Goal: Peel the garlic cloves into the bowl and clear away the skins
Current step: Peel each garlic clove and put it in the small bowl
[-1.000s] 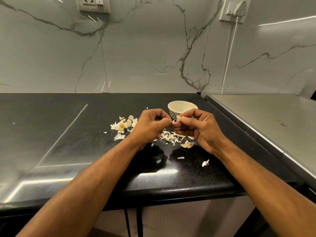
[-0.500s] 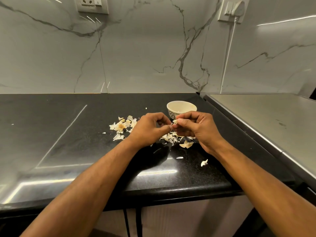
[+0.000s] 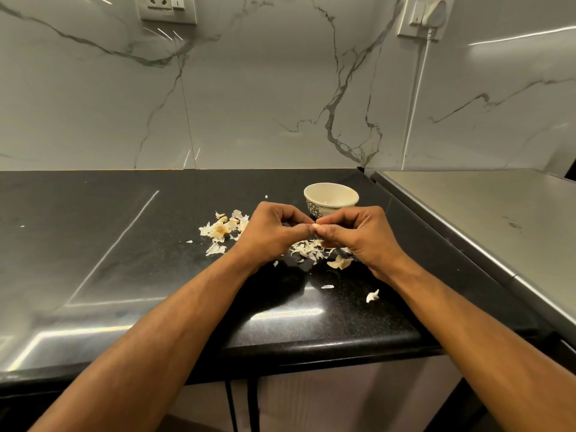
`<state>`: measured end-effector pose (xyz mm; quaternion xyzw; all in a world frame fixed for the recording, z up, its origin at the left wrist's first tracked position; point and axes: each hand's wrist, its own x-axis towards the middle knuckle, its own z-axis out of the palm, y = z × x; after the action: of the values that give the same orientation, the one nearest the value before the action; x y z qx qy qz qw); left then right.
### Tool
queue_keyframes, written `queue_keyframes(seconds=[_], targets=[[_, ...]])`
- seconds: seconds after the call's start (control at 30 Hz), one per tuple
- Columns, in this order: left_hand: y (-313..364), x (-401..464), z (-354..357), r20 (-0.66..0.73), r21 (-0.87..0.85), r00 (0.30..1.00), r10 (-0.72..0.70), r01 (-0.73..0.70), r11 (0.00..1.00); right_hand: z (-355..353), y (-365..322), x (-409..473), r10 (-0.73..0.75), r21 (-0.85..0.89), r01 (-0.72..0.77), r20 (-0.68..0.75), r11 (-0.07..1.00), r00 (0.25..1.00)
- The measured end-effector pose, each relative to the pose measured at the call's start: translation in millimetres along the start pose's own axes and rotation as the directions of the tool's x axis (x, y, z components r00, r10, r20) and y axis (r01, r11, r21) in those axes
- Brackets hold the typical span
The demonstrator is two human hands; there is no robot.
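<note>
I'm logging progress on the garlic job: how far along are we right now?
Done: some peeling, since loose skins and a spent garlic base lie on the black counter. In hand: the left hand and right hand pinch one clove together. Left: dropping it into the bowl, whose contents are hidden, and clearing every skin.

Both hands, left (image 3: 270, 232) and right (image 3: 358, 235), pinch a clove (image 3: 315, 226) above scattered skins (image 3: 307, 248), bowl (image 3: 331, 199) just behind.

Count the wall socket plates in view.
2. One white socket plate sits on the marble wall at upper left; the other white socket plate, upper right, has a white plug and cord in it. None seem hidden.
</note>
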<state>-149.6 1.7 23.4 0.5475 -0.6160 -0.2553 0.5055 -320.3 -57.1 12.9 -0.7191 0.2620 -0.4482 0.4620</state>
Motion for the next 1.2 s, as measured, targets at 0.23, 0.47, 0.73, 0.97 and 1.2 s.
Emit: queue_keyframes(seconds=[0.23,0.47,0.73,0.97,1.2], targets=[[-0.2,0.2,-0.7,-0.017,0.006,1.0,0.001,-0.001,1.0,-0.4,0.1,-0.5,-0.024,-0.005,0.024,0.018,1.0,1.0],[4.2,-1.5,0.7,-0.031,-0.033,0.999,0.008,-0.009,0.999,-1.1,-1.7,-1.0,0.028,0.109,-0.033,0.046,0.993,0.999],[3.8,-1.2,1.5,-0.01,-0.212,0.997,-0.072,0.069,0.975,-1.8,-3.9,-0.8,0.066,0.228,-0.083,0.082,0.97,0.994],[0.7,-2.2,-1.8,0.053,-0.131,0.998,-0.024,0.03,0.991,-1.3,-3.8,-0.2,0.05,0.157,-0.052,0.016,0.986,0.999],[1.4,-2.3,-3.5,0.051,-0.128,0.998,-0.032,0.038,0.991,-1.8,-3.2,-1.1,0.031,0.1,-0.034,0.03,0.994,0.999]])
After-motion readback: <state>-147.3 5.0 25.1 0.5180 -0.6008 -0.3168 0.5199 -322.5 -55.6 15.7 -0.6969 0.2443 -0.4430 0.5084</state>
